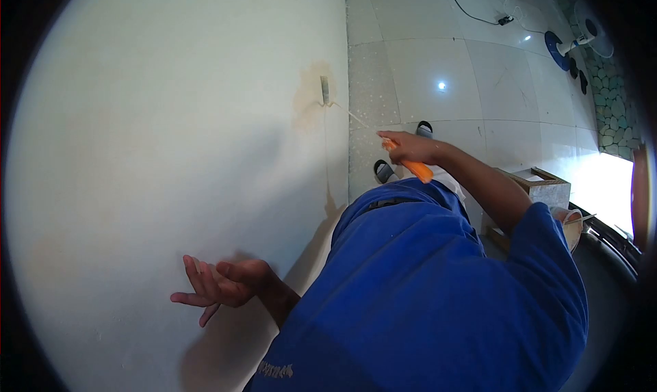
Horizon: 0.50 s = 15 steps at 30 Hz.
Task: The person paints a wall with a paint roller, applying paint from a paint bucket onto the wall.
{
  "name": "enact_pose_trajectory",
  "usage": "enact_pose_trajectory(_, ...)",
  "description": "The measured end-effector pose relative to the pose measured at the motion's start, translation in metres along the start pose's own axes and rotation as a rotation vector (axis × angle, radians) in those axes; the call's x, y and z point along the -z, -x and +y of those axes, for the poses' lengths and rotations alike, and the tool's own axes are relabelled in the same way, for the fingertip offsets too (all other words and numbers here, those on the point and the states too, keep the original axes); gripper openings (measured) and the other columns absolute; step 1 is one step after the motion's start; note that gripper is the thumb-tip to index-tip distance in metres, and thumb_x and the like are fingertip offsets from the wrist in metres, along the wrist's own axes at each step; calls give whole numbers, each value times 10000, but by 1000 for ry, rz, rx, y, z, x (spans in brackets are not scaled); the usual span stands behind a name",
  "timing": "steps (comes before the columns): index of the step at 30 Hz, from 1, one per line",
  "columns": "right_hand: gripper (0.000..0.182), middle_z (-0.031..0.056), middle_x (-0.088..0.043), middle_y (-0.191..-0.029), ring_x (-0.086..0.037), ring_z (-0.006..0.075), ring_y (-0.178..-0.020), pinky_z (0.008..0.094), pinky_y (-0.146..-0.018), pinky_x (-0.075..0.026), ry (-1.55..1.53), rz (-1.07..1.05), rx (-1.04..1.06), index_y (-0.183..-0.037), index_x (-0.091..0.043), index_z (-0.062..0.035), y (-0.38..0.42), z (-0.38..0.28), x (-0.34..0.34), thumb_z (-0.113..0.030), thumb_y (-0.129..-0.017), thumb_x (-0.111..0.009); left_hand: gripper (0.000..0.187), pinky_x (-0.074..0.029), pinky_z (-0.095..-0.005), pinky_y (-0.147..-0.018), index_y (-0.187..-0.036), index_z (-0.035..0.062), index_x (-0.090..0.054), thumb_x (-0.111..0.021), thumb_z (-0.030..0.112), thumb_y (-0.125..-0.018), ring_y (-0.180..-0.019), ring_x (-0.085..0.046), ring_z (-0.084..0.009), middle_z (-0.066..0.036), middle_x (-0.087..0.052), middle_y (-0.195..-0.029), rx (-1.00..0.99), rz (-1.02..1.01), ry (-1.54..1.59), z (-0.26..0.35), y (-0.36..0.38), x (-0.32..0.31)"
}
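My right hand [409,146] grips the orange handle [415,167] of a small paint roller. Its thin metal arm runs up and left to the roller head [324,89], which presses against a pale wall [171,152] low down, on a yellowish stained patch [309,98]. My left hand [220,285] hovers close to the wall, fingers spread and loosely curled, holding nothing. My blue shirt [438,296] fills the lower middle of the view.
Tiled floor [438,57] lies below, with my sandals [384,170] near the wall base. A wooden stool or box [540,185] and a bucket [573,224] stand to the right. A fan [578,43] and a cable [479,12] lie farther off.
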State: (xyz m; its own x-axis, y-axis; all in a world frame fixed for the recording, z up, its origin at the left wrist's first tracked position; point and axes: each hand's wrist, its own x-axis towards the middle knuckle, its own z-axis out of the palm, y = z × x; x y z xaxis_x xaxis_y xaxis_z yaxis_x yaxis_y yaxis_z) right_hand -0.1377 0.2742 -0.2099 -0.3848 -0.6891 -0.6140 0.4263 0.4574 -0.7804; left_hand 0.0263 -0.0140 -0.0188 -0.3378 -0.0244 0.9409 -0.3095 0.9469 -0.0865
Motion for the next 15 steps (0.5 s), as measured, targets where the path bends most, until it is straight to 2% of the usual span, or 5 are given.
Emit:
enact_pose_trajectory(4, 822, 173, -547, -1018, -570, 192, -811, 283, -723, -473, 117, -56, -56, -1415, -200, 23, -6, -12, -1, -96, -677, -541, 188, 255, -494, -1012, -956, 66, -533, -454, 234, -922, -1360, -201, -347, -160, -640, -1032, 44, -35, -23, -1, 2, 1)
enact_pose_trajectory(7, 832, 173, -524, -1069, -555, 199, -860, 292, -754, -468, 243, -75, -41, -1416, -199, 19, 54, -49, 6, -86, -666, -545, 212, 259, -483, -1013, -947, 72, -530, -448, 266, -933, -1366, -198, -322, -145, -644, -1032, 43, -35, -48, 5, -4, -2)
enact_pose_trajectory(10, 845, 167, -513, -1095, -539, 200, -898, 297, -795, -456, 194, -121, -9, -1420, -193, 8, 93, -44, 23, -83, -661, -552, 229, 264, -463, -1015, -949, 79, -528, -439, 290, -941, -1369, -203, -295, -133, -647, -1029, 45, -26, -78, 4, -3, -6)
enact_pose_trajectory(12, 916, 187, -499, -1147, -564, 251, -958, 333, -880, -457, -27, -216, -79, -1442, -177, -68, 110, -49, 30, -110, -618, -574, 231, 263, -457, -1018, -954, 85, -527, -434, 295, -943, -1370, -204, -289, -127, -648, -1030, 40, -21, -84, 2, -3, -8)
enact_pose_trajectory(15, 862, 150, -509, -1117, -563, 217, -910, 311, -839, -465, -35, -136, -140, -1423, -221, -54, 102, -39, 24, -82, -638, -576, 231, 260, -450, -1021, -962, 89, -528, -428, 297, -946, -1370, -205, -284, -121, -648, -1033, 37, -5, -75, 0, 0, -9)
